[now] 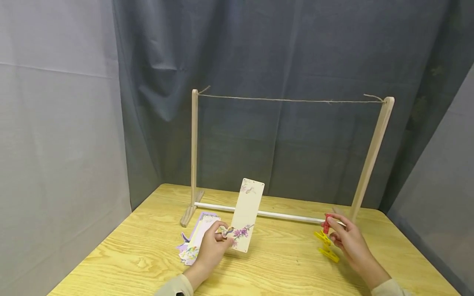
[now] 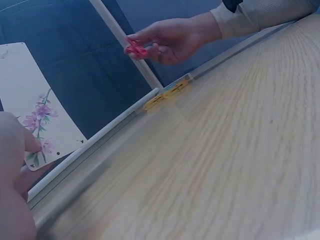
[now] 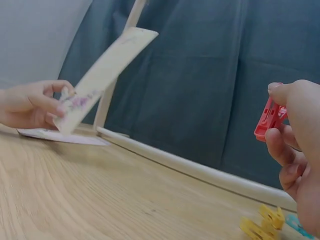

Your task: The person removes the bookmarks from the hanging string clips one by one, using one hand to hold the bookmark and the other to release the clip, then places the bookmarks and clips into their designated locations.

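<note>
We note the left hand (image 1: 209,248) pinching a tall cream flower-printed card (image 1: 247,213) upright at table centre. At three o'clock of it, the right hand (image 1: 346,238) pinches a red plastic clothespin (image 1: 326,224) above yellow clothespins (image 1: 326,246).

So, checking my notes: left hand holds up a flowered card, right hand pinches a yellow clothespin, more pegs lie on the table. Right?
Not quite: the peg pinched by the right hand is red, as the right wrist view shows. The yellow pegs lie on the table. The left hand does hold up the flowered card.
</note>
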`<action>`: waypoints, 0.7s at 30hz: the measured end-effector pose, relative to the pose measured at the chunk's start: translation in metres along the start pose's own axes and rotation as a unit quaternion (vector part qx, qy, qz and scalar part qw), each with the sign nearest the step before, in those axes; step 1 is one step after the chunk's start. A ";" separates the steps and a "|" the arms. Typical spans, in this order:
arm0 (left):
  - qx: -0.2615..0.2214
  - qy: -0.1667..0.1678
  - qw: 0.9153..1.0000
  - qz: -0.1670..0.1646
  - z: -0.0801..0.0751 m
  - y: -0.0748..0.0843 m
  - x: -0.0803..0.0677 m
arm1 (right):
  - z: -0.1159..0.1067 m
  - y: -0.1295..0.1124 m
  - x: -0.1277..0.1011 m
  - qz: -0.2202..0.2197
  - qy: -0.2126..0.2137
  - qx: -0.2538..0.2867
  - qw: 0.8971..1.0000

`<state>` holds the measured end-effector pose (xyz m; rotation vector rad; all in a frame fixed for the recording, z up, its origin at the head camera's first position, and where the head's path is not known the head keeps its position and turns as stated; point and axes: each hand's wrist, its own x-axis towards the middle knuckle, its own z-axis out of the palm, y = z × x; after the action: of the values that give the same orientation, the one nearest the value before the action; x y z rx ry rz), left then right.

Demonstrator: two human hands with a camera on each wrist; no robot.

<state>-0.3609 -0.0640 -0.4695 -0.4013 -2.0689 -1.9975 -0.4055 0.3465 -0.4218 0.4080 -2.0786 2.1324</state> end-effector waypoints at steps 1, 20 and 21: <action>0.001 0.002 1.000 -0.001 -0.003 0.001 -0.001 | -0.002 0.001 -0.001 -0.001 0.005 -0.004 1.000; 0.033 0.057 0.997 -0.034 -0.075 0.010 -0.024 | -0.057 0.027 -0.011 0.038 0.072 -0.171 0.982; 0.037 0.060 0.997 -0.034 -0.077 0.010 -0.025 | -0.059 0.028 -0.012 0.039 0.074 -0.184 0.979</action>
<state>-0.3357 -0.1412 -0.4659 -0.1942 -2.1010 -1.9246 -0.4079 0.4047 -0.4530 0.1187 -2.3630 1.6963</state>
